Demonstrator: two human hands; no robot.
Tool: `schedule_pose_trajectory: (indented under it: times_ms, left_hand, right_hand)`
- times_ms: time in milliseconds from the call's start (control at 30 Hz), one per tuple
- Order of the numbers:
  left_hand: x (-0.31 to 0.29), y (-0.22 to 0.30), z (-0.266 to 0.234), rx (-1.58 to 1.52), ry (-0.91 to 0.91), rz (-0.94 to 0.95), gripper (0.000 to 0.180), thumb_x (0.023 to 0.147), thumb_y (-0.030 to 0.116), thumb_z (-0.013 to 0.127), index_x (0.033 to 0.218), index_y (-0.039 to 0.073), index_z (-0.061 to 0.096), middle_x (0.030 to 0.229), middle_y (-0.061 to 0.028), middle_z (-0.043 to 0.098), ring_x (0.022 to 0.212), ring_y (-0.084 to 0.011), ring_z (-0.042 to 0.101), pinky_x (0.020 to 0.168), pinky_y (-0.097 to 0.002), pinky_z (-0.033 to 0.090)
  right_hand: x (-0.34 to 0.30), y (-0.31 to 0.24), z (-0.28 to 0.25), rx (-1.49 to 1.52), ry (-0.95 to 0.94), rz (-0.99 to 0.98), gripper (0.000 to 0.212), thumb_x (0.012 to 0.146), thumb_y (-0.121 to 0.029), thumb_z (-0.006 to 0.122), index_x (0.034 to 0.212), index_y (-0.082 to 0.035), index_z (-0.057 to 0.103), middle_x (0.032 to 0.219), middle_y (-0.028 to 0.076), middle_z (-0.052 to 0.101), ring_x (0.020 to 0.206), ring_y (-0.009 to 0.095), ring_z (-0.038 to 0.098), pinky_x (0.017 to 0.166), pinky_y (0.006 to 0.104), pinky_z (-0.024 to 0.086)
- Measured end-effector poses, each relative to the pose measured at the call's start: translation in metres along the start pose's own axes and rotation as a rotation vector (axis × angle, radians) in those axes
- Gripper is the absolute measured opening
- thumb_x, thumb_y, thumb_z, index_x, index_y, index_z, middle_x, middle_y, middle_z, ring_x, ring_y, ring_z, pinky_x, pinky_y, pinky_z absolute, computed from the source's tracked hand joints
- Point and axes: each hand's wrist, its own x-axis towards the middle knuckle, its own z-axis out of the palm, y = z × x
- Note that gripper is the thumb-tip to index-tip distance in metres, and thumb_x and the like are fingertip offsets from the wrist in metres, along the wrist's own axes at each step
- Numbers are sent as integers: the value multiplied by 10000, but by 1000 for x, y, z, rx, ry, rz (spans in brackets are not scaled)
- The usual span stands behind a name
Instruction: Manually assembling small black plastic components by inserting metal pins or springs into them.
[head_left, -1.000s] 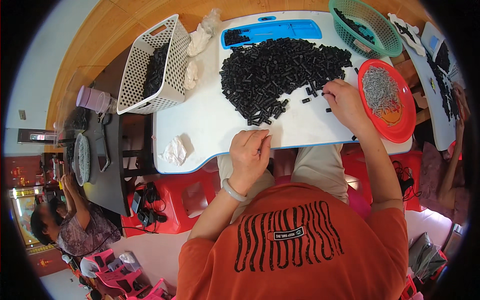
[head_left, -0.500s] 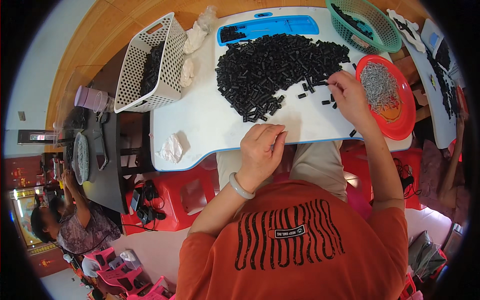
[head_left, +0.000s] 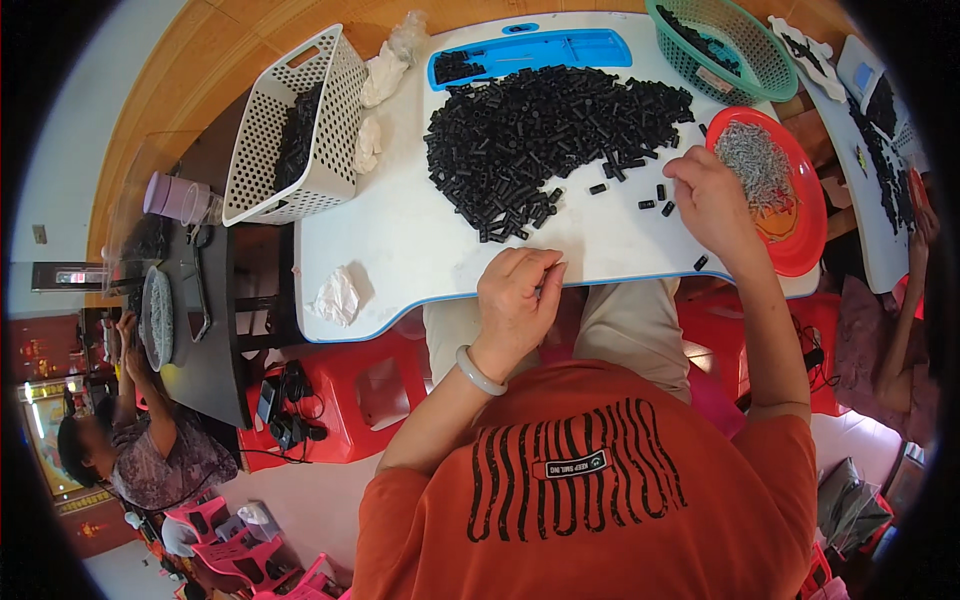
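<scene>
My left hand (head_left: 518,297) is held at the table's near edge, its thumb and fingers pressed together. What it pinches, if anything, is hidden. My right hand (head_left: 712,200) hovers between the heap and the red plate, fingers curled inward; I cannot make out anything in its grip. Small black cylindrical plastic pieces form a large heap (head_left: 550,140) in the middle of the white table (head_left: 400,245). A few loose black pieces (head_left: 647,205) lie just left of my right hand. On the red plate (head_left: 806,252) rests a pile of grey screws (head_left: 752,165).
A blue tray (head_left: 590,48) lies behind the heap. The white perforated basket (head_left: 335,165) stands left, the green basket (head_left: 775,75) far right; both hold black pieces. Crumpled white paper (head_left: 337,297) sits front left. Another person (head_left: 165,440) works at the left, and another's arm (head_left: 905,340) shows right.
My right hand has drawn back from the heap's right edge, slightly rightward, with its fingers curled more. My left hand stays nearly in place. The whole view has shifted a little.
</scene>
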Motion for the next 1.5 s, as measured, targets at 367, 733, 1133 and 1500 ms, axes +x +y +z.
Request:
schedule_pose_trajectory:
  times_ms: [367,733,1133,1500]
  left_hand:
    - [2,-4,4,31,13,75,105,710,-9,666,809,10,639,739,-111,623,644,-253,585,571,-318,462]
    - [1,0,0,-24,-13,7,112,722,0,675,830,11,645,755,-100,629,630,-198,584,544,-277,459]
    - [33,61,-20,-247,185,195,354,664,113,794,954,2,624,826,-97,603,635,-158,552,523,-247,443]
    - [12,54,-35,-644,198,-93,154,760,-37,670,903,-22,616,824,-63,576,693,-108,540,593,-204,443]
  right_hand:
    - [3,-7,17,-138,-120,67,81,751,-63,620,784,-8,571,758,137,560,710,317,574,634,403,453]
    - [3,4,30,757,37,285,36,811,-49,610,824,-17,600,686,20,578,567,118,542,501,242,418]
    - [-19,-125,6,1556,-24,470,81,823,-30,626,893,-11,592,746,22,587,568,54,510,468,181,406]
    - [-22,-128,14,1476,-14,340,83,846,-43,604,918,-6,588,810,52,631,624,69,538,516,208,438]
